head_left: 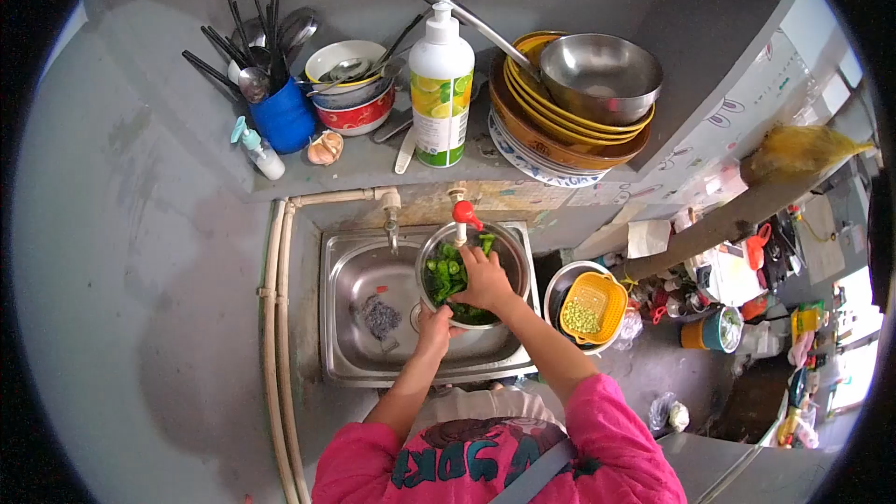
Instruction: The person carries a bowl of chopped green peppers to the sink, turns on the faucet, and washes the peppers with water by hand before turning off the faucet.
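From where I stand, the metal bowl (pixel 517 263) sits in the right side of the sink (pixel 347 273), under the red-handled tap (pixel 465 215), with green vegetable pieces (pixel 445 273) inside. The left hand (pixel 434 330) has its grip closed on the bowl's near rim. The right hand (pixel 484 280) reaches in, fingers partly spread and bent over the greens; I can't tell whether that grip pinches any.

The greens look already cut, so I'd judge the handling in the bowl to be partway: they are all together there, not yet taken out. Whether water runs, or how clean they are, I can't tell. Small green beans (pixel 581 316) lie in a yellow basket (pixel 611 304) beside the sink.
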`<act>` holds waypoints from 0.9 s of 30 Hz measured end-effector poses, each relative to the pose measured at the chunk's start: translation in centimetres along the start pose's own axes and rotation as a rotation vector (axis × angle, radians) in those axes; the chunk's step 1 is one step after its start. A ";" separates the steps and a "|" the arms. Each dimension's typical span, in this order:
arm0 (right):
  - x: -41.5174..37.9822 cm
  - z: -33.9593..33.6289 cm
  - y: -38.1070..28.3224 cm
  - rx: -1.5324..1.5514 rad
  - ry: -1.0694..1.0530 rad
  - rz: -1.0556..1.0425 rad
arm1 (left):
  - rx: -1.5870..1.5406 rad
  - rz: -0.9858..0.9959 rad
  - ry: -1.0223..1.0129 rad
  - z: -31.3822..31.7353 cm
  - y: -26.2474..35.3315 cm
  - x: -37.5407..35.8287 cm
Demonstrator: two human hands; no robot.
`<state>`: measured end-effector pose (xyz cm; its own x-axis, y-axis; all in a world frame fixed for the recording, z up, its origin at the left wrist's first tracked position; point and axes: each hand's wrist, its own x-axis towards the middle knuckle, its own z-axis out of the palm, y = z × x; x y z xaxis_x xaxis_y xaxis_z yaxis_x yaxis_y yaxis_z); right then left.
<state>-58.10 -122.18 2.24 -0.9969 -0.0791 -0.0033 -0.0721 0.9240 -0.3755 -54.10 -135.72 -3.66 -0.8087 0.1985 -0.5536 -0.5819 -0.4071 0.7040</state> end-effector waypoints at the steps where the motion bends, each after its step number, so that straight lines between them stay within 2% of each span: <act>1: 0.2 0.7 0.6 0.060 -0.015 -0.042 | 0.008 0.005 0.006 0.2 0.1 -0.1; 4: 0.9 2.6 2.6 0.280 -0.021 -0.126 | 0.003 -0.019 -0.025 -0.6 -0.1 0.0; 7: 1.6 1.1 3.5 0.414 0.142 -0.141 | -0.030 -0.021 -0.043 -1.5 0.4 0.2; 8: 1.5 -0.2 3.2 0.461 0.172 -0.080 | -0.048 -0.020 -0.051 -1.7 0.6 0.3; 9: 1.7 -1.2 3.4 0.407 0.211 -0.145 | -0.032 -0.021 -0.055 -1.8 0.6 0.4; 11: 1.9 -2.0 2.9 0.380 0.121 -0.132 | 0.003 -0.025 -0.064 -2.0 0.6 0.6; 13: 2.1 0.4 2.9 0.407 -0.005 -0.093 | 0.036 -0.022 -0.050 -1.5 0.3 0.6; 15: 0.4 -0.2 -0.6 0.006 -0.059 0.017 | 0.095 0.003 -0.047 -0.7 0.2 0.9; 17: 0.5 1.2 -0.6 -0.028 -0.070 -0.019 | 0.182 0.043 -0.048 -0.3 0.3 0.9; 21: 0.7 1.9 1.9 0.110 -0.208 -0.262 | 0.004 -0.074 -0.069 -1.2 0.9 0.3; 22: 0.3 1.4 2.3 0.157 -0.201 -0.268 | -0.011 -0.054 -0.029 -1.3 0.8 0.1; 25: 0.2 -0.9 3.4 0.046 -0.077 -0.349 | 0.038 -0.047 -0.007 -2.0 0.9 0.5; 27: 0.7 -1.9 3.7 0.164 -0.077 -0.315 | 0.055 -0.024 -0.008 -2.5 0.2 1.0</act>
<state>-59.13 -118.13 2.58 -0.9209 -0.3836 0.0689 -0.3626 0.7784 -0.5125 -54.87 -137.81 -5.15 -0.7950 0.2152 -0.5672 -0.6049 -0.3523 0.7141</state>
